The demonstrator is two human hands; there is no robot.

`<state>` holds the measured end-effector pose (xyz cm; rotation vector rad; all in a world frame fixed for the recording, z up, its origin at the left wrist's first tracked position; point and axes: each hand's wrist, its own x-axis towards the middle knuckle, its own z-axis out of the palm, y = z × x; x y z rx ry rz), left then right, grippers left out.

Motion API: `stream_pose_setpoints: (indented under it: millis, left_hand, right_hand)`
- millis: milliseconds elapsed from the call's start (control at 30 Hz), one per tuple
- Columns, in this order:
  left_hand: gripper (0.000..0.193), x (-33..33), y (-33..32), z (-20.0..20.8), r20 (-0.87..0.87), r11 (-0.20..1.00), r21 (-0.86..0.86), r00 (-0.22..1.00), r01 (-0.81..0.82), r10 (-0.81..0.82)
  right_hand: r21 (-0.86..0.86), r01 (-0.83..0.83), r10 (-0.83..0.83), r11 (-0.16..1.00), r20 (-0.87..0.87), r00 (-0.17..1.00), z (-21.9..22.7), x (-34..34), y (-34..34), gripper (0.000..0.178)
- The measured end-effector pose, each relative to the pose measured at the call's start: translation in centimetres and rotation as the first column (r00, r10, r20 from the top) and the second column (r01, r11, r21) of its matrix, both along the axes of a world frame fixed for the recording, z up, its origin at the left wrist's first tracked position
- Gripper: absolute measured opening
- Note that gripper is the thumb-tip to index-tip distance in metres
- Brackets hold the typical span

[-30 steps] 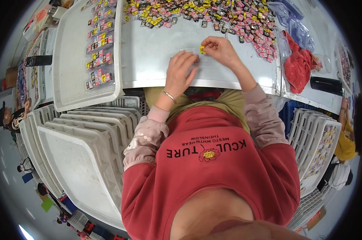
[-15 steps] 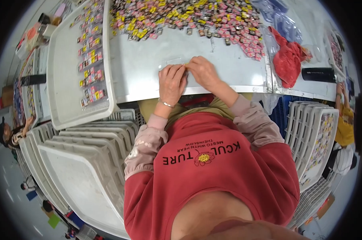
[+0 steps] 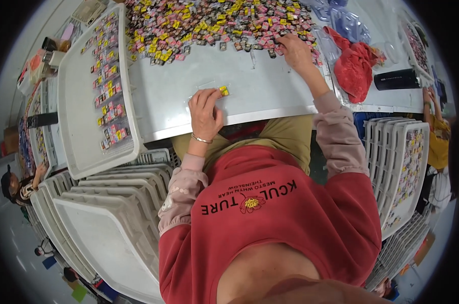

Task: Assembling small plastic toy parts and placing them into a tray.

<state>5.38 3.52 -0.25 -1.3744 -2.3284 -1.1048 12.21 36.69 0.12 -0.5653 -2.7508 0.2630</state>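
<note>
My left hand (image 3: 205, 112) rests near the front edge of the white table, fingers bent together over a clear plastic tray (image 3: 215, 83). A small yellow square piece (image 3: 224, 91) sits by its fingertips, at the right of that tray. Farther off, my right hand (image 3: 296, 53) is at the near right edge of a wide pile of small square pieces (image 3: 204, 35) in pink, yellow and black. Its fingers are curled down among them; what they pinch, if anything, is too small to make out.
On the left a white tray (image 3: 72, 121) carries a column of filled clear packs (image 3: 107, 91). More white trays (image 3: 87, 223) stand stacked below it. A red cloth or bag (image 3: 355, 73), clear plastic packaging (image 3: 348, 25) and a black cylinder (image 3: 396, 79) lie at right. Other people work at both sides.
My right hand has left the clear tray and gone up and right to the pile. The left hand stays by the tray, where the yellow piece now shows.
</note>
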Motion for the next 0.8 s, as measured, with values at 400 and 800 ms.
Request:
stream_pose_setpoints:
  millis: [400,800]
  left_hand:
    - [0.038,-0.6,-0.6,-0.7,0.112,0.983,0.143,0.988,-0.118,0.102]
    - [0.032,0.4,1.2,0.0,-0.052,0.998,-0.067,0.999,0.007,-0.011]
  right_hand:
    - [0.053,-0.126,0.129,0.991,-0.059,0.99,1.0,0.6,0.4,0.035]
    - [-0.369,-0.462,0.323,0.806,-0.379,0.867,3.8,0.7,-12.0,0.045]
